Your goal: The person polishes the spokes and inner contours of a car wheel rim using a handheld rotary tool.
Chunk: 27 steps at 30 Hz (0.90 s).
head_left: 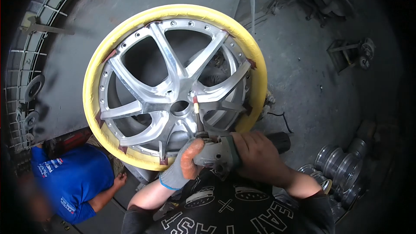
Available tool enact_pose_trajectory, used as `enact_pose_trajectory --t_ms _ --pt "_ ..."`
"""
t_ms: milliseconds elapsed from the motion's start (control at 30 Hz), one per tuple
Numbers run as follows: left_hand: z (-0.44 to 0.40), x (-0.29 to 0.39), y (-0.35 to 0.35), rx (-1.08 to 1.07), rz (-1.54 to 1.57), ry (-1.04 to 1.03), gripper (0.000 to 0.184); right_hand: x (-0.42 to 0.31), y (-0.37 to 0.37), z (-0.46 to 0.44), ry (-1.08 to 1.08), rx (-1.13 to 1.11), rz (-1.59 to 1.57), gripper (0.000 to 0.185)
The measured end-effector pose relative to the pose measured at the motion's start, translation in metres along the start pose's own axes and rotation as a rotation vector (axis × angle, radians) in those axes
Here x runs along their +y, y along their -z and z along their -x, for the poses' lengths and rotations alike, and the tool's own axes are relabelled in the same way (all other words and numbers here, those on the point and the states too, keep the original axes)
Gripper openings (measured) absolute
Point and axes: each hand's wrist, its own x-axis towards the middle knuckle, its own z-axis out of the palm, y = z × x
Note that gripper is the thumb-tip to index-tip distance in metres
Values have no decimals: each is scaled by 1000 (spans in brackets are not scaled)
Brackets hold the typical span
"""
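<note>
Evidently, the gloved left hand (184, 163) is clasping the power tool (215, 155) near its front, while the bare right hand (261, 154) is firmly gripping its body. Its tip (196, 101) is pointing toward the wheel (178, 84) lying ahead, beside a bolt hole (191, 93); guiding lightly is probably working best.

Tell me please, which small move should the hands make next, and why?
Probably steer the power tool slightly so its red tip meets the nearby bolt hole on the wheel: the tip appears close beside that hole, and the gloved left hand and the right hand both grip the tool.
</note>
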Motion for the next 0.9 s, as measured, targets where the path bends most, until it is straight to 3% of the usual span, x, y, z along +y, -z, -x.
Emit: enact_pose_trajectory --t_ms 33,100,267,300,400,500,667,800,900 --pt "-1 -2 -5 -4 -1 -1 45 3 0 4 12 27 4 71" --pt "-6 -10 -23 232 -20 62 48 6 16 9 -11 35 -13 67" --pt "-35 -45 2 26 -150 32 49 32 47 29 -56 79 -3 66" --pt "-42 -50 0 177 -79 137 48 41 52 34 -64 91 18 67" --pt "-77 -48 -46 217 -78 216 38 79 58 51 -74 120 89 66" --pt "-107 -76 -39 156 -344 44 34 118 56 55 -51 183 122 62" --pt "-165 -144 -6 202 65 -27 37 178 58 48 3 208 61 61" --pt "-178 -151 6 91 -39 -114 18 202 64 40 18 199 62 57" --pt "-186 -141 -10 14 -112 -173 23 210 69 35 43 197 55 53"
